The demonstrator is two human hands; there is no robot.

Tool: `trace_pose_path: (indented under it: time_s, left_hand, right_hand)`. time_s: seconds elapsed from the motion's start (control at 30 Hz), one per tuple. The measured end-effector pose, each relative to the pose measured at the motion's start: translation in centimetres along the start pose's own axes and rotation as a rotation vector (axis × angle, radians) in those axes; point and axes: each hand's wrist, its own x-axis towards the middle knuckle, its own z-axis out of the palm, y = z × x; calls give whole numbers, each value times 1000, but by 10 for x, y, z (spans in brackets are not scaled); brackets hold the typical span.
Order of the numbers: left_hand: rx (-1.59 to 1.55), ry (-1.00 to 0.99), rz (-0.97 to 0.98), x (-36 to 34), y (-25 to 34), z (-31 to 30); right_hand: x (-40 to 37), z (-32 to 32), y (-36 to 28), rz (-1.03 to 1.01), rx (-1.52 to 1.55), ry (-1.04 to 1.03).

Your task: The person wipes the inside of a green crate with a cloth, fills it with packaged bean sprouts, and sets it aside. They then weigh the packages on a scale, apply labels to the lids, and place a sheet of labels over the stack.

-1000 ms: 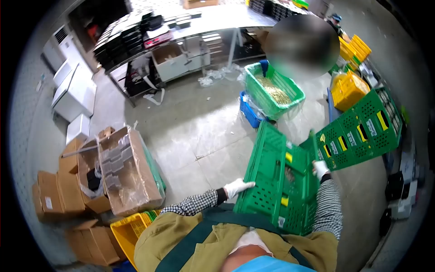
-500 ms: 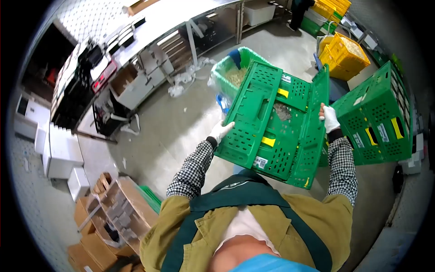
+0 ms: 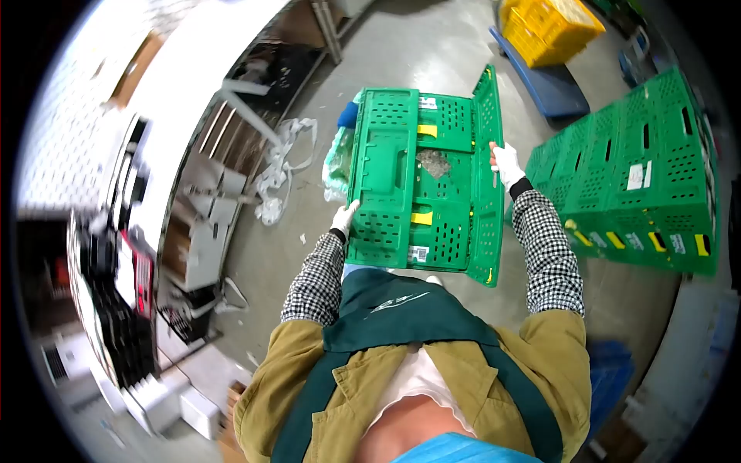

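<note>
A green folding crate (image 3: 386, 166) with yellow latches is held in front of my body, one long panel folded in and the panel at its right standing out. Some grey debris (image 3: 434, 163) shows in its middle. At the crate's left edge my gloved left hand (image 3: 345, 217) is closed on the rim. My gloved right hand (image 3: 506, 165) grips the right panel with bare fingertips showing. Behind the crate's left side, a bin with a green liner (image 3: 338, 158) is mostly hidden.
Green crates (image 3: 625, 170) are stacked on the right. A blue platform (image 3: 549, 86) and a yellow crate (image 3: 544, 31) stand at the upper right. A long white workbench (image 3: 185, 69) runs along the left. Plastic scraps (image 3: 282, 166) lie on the floor beside it.
The view has turned, so the workbench appears nearer and the stacked crates sit differently. The held crate is now more upright in view and further left. Both hands keep their hold.
</note>
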Motion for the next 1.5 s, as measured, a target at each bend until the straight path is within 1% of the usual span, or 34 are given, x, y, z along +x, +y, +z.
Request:
trace_pose_path:
  time_s: [0.03, 0.07, 0.1, 0.17, 0.2, 0.23, 0.27, 0.3, 0.33, 0.37, 0.4, 0.43, 0.5, 0.53, 0.57, 0.63, 0.67, 0.7, 0.77, 0.83, 0.9, 0.97, 1.0, 1.03, 1.1, 1.13, 1.17, 1.2, 1.23, 1.3, 1.37, 1.4, 1.43, 1.5]
  left_hand:
    - [93, 58, -40, 20, 6, -3]
    - [154, -25, -59, 23, 3, 0]
    - [235, 93, -40, 41, 4, -1]
    - [589, 190, 75, 58, 21, -5]
    - [912, 269, 119, 37, 70, 7]
    - [1010, 373, 525, 43, 85, 19]
    - [1065, 216, 666, 42, 126, 37]
    - [1056, 114, 1135, 50, 113, 78]
    - [1045, -128, 1265, 53, 142, 105]
    - [1158, -303, 1365, 80, 143, 130]
    - [1398, -368, 1288, 79, 135, 149]
    - [1725, -579, 1165, 93, 133, 163]
    - [2287, -805, 984, 105, 137, 186]
    - [2413, -907, 873, 101, 147, 196]
    - [2533, -1001, 754, 101, 155, 204]
    - [2522, -999, 798, 98, 157, 207]
    - [2611, -1047, 728, 94, 161, 202]
    - [2715, -1070, 664, 94, 176, 199]
    - [2642, -1022, 959, 108, 181, 178]
    - [2429, -982, 1054, 119, 184, 177]
    - [2474, -1007, 1222, 123, 175, 187]
    - [2642, -1094, 1105, 139, 162, 205]
    - [2559, -1114, 1102, 140, 162, 213]
    - [2460, -1207, 1168, 145, 163, 220]
    - [2308, -1194, 1321, 145, 159, 227]
    - [2231, -1305, 1269, 127, 182, 238]
    - [2136, -1385, 1390, 118, 199, 236]
    - [2387, -1658, 1067, 107, 218, 237]
    - [2601, -1908, 661, 100, 232, 234]
    - [2589, -1996, 110, 125, 237, 217]
    - [2759, -1557, 428, 134, 258, 235]
    - [2409, -1222, 982, 195, 223, 225]
    - [2082, -843, 1130, 214, 211, 220]
    - [2112, -664, 1061, 207, 210, 217]
  right_hand:
    - [9, 8, 4, 22, 14, 17]
    - [-1, 4, 6, 28, 26, 31]
    - [7, 14, 11, 46, -6, 84]
    - [26, 25, 23, 92, -83, 168]
    - [33, 30, 31, 137, -92, 218]
    - [35, 36, 42, 183, -95, 269]
    - [39, 40, 43, 185, -130, 289]
    - [31, 11, 44, 174, -160, 288]
    - [36, 10, 56, 95, -360, 373]
    - [44, 7, 72, 24, -569, 448]
    - [41, 3, 84, -49, -784, 518]
    - [28, 14, 71, -58, -877, 556]
    - [-4, 39, 37, -74, -1063, 626]
    - [-21, 40, 30, -27, -1017, 608]
    - [-37, 46, 24, -70, -1013, 683]
    - [-75, 67, 17, -166, -994, 822]
    - [-91, 81, 19, -272, -926, 901]
    - [-104, 90, 32, -244, -885, 906]
    - [-127, 114, 71, -207, -866, 948]
    - [-142, 137, 100, -52, -749, 951]
    - [-143, 152, 135, -63, -732, 1018]
    - [-132, 152, 147, 31, -449, 1135]
    - [-126, 141, 151, 24, -537, 1212]
    - [-123, 134, 148, 33, -620, 1275]
    - [-117, 121, 143, 102, -493, 1342]
    - [-113, 117, 147, 107, -345, 1368]
    - [-106, 113, 148, 94, -198, 1406]
    - [-100, 112, 145, 112, -161, 1428]
    - [-98, 117, 143, 135, -123, 1447]
    - [-98, 133, 138, 143, -58, 1509]
    - [-92, 140, 130, 86, -3, 1619]
    - [-89, 140, 147, 109, 32, 1668]
    - [-87, 147, 156, 165, 12, 1694]
    - [-82, 161, 164, 276, -37, 1742]
